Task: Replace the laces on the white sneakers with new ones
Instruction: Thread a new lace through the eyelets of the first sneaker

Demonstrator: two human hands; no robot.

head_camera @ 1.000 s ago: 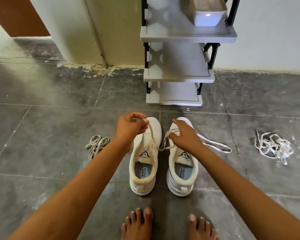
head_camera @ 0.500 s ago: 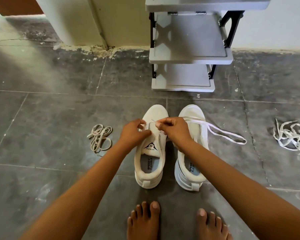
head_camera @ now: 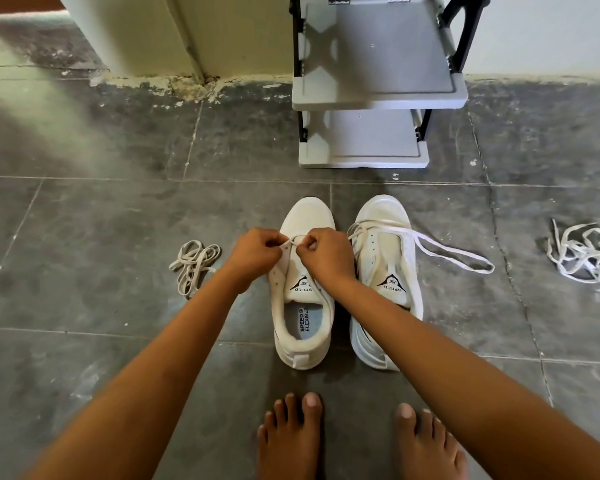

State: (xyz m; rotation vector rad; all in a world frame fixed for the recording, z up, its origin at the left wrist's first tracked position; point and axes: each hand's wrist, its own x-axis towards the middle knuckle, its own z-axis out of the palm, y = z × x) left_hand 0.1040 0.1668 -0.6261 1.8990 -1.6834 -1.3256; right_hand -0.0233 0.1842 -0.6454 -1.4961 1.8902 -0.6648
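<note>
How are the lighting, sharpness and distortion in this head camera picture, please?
Head view: soft daylight, brighter on the floor at upper left; head view: wide-angle distortion skews the shoe rack; head view: left hand, right hand and the lace they pinch are sharp, no glare.

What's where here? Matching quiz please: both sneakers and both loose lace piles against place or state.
1. left sneaker
2. right sneaker
3. beige laces
4. white laces

A. floor, far right
B. laced near the toe, loop trailing right
C. floor, left of the sneakers
D. left hand and right hand pinch a lace over it

Pairs: 1-D, 2-B, 3-C, 4-A
</note>
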